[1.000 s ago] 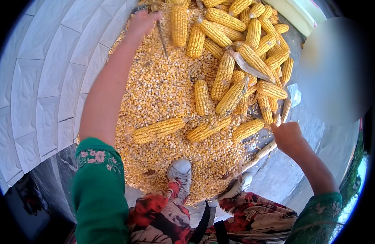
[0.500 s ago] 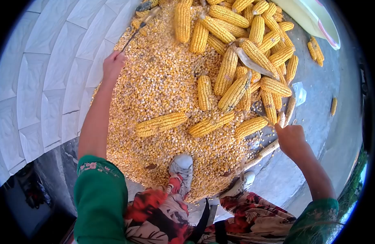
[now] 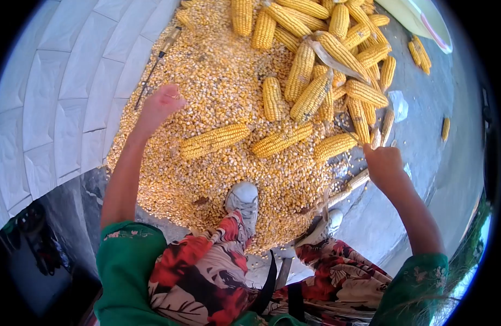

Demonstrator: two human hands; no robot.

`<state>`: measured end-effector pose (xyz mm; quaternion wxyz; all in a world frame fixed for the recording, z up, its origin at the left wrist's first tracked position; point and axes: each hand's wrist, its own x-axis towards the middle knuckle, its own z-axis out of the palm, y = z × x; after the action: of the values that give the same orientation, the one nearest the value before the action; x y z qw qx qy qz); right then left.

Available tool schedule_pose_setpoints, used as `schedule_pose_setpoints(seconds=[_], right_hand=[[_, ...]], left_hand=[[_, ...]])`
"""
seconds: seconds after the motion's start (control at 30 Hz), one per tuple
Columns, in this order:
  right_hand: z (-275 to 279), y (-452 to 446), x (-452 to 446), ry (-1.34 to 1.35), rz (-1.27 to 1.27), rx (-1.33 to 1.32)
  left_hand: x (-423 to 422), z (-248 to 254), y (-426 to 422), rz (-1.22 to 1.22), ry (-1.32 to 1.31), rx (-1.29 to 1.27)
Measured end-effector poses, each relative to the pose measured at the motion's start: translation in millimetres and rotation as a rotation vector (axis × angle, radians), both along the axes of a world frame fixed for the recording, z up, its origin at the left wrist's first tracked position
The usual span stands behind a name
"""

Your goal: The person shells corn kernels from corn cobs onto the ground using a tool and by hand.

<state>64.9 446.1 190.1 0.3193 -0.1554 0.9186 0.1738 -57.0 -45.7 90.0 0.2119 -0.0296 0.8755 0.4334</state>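
Observation:
My left hand (image 3: 161,106) is above the left side of the corn kernels (image 3: 218,98), its fingers loosely bent and nothing seen in them. Just beside it a screwdriver (image 3: 162,53) with a long thin shaft and dark-and-pale handle lies on the kernels, apart from the hand. On the right, my right hand (image 3: 384,164) is closed at the end of a yellow corn cob (image 3: 335,146). A thin strip sticks out from its fingers; I cannot make out what it is. Two more cobs, a left one (image 3: 215,141) and a middle one (image 3: 283,139), lie on the kernels.
Many corn cobs (image 3: 302,70) are heaped at the upper right, beside a pale green basin (image 3: 419,22). Stripped cobs (image 3: 358,179) lie near my right foot. White tiles (image 3: 71,76) border the left. My shoes (image 3: 243,198) stand among the kernels.
My left hand has let go of the screwdriver, which now lies on the kernels. The whole scene sits higher in view. My right hand stays at the same cob.

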Motion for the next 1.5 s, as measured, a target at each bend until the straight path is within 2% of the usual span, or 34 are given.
schedule_pose_setpoints(seconds=[0.07,0.1,0.17,0.2,0.27,0.33,0.37,0.47,0.57,0.67,0.73,0.77,0.87,1.0,1.07,1.1,1.13,1.27,1.3,1.33,1.37,1.43,1.5], right_hand=[[-3.8,-5.5,9.1,0.027,-0.015,0.043],[-6.3,-7.5,13.3,0.021,-0.01,0.075],[-8.4,-17.2,19.2,0.045,-0.045,0.091],[-9.7,-20.1,23.1,0.072,-0.07,0.101],[-24.7,-22.2,32.3,0.092,-0.064,0.124],[-17.2,-41.4,28.9,-0.065,-0.152,0.176],[-16.6,-46.0,33.9,-0.04,-0.145,0.193],[-21.4,-43.3,44.6,-0.009,-0.191,0.124],[-44.5,-30.5,69.2,0.074,-0.302,0.057],[-48.5,-12.2,111.6,0.17,-0.403,-0.048],[-42.5,-5.1,144.6,0.19,-0.73,-0.259],[-39.4,0.5,161.3,0.167,-0.785,-0.288],[-0.4,13.7,208.0,0.25,-0.82,-0.362],[67.1,32.9,254.1,0.304,-0.966,-0.384],[99.7,36.1,281.3,0.365,-1.02,-0.457],[115.3,34.1,294.7,0.394,-1.079,-0.547],[131.2,31.0,305.4,0.425,-1.133,-0.635],[187.6,8.7,336.1,0.525,-1.262,-0.757],[201.3,1.2,337.6,0.482,-1.336,-0.788],[207.6,-4.7,338.0,0.434,-1.411,-0.823],[209.0,-8.4,338.7,0.437,-1.406,-0.838],[213.9,-14.1,337.9,0.565,-1.071,-0.904],[209.5,-17.2,325.6,0.574,-1.077,-0.952]], left_hand=[[22.4,23.3,40.9,-0.288,-0.243,-0.049],[34.1,27.4,49.0,-0.3,-0.246,-0.042],[52.5,31.8,64.6,-0.735,0.013,-0.342],[57.9,29.4,68.6,-0.758,0.02,-0.326],[65.2,20.0,67.2,-0.724,0.081,-0.483],[74.5,11.9,66.6,-0.76,0.183,-0.528],[81.9,7.8,66.2,-0.772,0.274,-0.578],[100.3,-1.1,70.2,-0.709,0.332,-0.72],[100.5,2.1,74.3,-0.685,0.223,-0.713],[102.5,-4.9,71.9,-0.681,0.266,-0.712],[105.4,-13.1,66.1,-0.658,0.319,-0.728],[108.6,-19.7,67.5,-0.624,0.355,-0.725],[106.5,-25.0,69.0,-0.614,0.338,-0.703],[109.0,-5.0,80.9,-0.652,0.3,-0.708],[98.9,-29.1,62.5,-0.68,0.202,-0.643],[86.1,-71.3,34.1,-0.768,0.442,-0.521],[82.0,-74.0,36.2,-0.774,0.451,-0.517],[54.8,-46.8,80.2,-0.808,0.111,-0.479],[50.9,-40.2,81.0,-0.81,0.026,-0.478],[62.4,-36.3,69.5,-0.779,0.534,-0.234],[65.2,-12.1,82.2,-0.796,0.5,-0.294],[79.6,50.6,127.6,-0.817,0.464,-0.351],[88.5,84.4,165.4,-0.859,0.456,-0.387]])
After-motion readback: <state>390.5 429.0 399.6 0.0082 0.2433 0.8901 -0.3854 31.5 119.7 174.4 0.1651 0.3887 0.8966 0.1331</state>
